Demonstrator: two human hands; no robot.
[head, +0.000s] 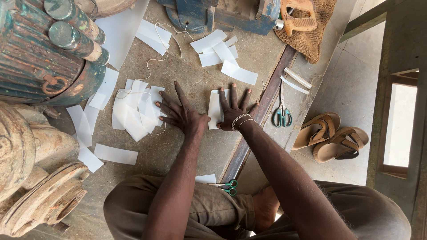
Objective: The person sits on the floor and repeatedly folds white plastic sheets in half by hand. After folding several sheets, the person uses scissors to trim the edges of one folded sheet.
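Note:
My left hand (182,114) lies palm down with fingers spread on the concrete floor (191,78), its fingertips touching a loose pile of white paper strips (133,111). Beside it, my right hand (235,113), with a thin bracelet at the wrist, presses flat on a single white paper strip (214,109). That strip lies upright, and its left half shows from under the palm. Neither hand grips anything. Both thumbs nearly meet between the hands.
More white strips (222,55) lie farther out, with a thin string (153,60). Teal-handled scissors (282,116) rest past a dark floor rail (262,113); green-handled scissors (229,186) lie by my knee. Sandals (331,135) sit right, old teal machinery (40,58) left, a saw handle (299,15) on burlap above.

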